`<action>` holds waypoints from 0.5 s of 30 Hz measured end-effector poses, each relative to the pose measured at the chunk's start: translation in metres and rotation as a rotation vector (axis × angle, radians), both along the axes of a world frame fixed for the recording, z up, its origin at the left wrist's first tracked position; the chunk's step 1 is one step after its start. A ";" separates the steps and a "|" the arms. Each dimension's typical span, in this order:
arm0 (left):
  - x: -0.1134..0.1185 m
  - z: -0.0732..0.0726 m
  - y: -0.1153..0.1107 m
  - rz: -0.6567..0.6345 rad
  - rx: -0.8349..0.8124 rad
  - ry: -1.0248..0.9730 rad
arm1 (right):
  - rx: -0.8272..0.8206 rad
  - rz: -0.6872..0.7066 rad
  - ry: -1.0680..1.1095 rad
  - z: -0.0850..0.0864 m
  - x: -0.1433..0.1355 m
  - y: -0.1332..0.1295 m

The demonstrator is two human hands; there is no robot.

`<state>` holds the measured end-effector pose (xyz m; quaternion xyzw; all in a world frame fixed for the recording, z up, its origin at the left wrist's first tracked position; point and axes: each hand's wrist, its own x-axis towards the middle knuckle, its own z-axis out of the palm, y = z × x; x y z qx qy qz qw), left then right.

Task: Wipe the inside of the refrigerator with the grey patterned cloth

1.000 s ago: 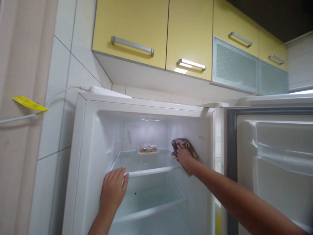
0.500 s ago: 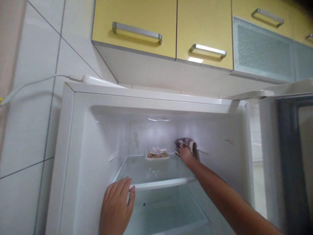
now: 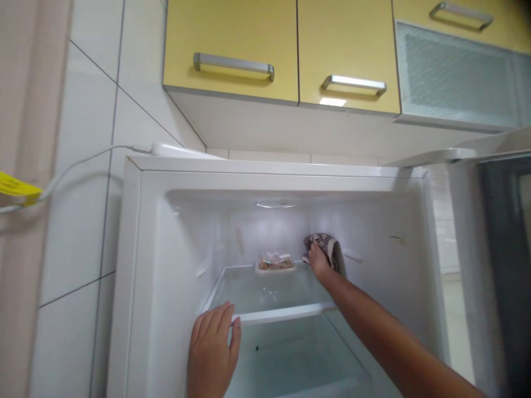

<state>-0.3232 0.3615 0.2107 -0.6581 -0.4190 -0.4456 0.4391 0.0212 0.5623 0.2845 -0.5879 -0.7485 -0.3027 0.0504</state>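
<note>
The right hand presses a patterned cloth against the fridge's far right inner wall, fingers closed on it. The left hand rests open and flat on the near left edge of the glass shelf, holding nothing.

**A home kitchen**

Yellow wall cupboards with long metal handles hang above an open white fridge. One cupboard has a frosted glass front. The wall beside the fridge is covered in large pale tiles. Inside the fridge are glass shelves, an interior light and a small tray of food. A white power cable runs along the tiles to the fridge top.
</note>
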 end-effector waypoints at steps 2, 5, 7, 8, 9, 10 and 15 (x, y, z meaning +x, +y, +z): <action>-0.001 0.000 0.000 -0.002 -0.002 -0.006 | 0.000 -0.071 -0.007 0.002 -0.003 -0.016; -0.001 0.002 0.000 -0.017 0.001 -0.012 | 0.001 -0.147 -0.038 0.007 -0.001 -0.049; -0.001 0.003 0.000 -0.030 0.001 -0.023 | 0.005 -0.158 -0.078 0.011 0.004 -0.076; -0.001 0.004 0.000 -0.037 -0.003 -0.028 | 0.004 -0.160 -0.104 0.013 0.006 -0.091; -0.001 0.004 -0.001 -0.044 -0.009 -0.033 | 0.001 -0.161 -0.133 0.014 0.008 -0.106; 0.000 0.005 -0.001 -0.050 -0.014 -0.039 | -0.005 -0.161 -0.164 0.014 0.009 -0.120; 0.000 0.006 -0.003 -0.068 -0.061 -0.062 | -0.059 -0.159 -0.275 0.019 0.014 -0.188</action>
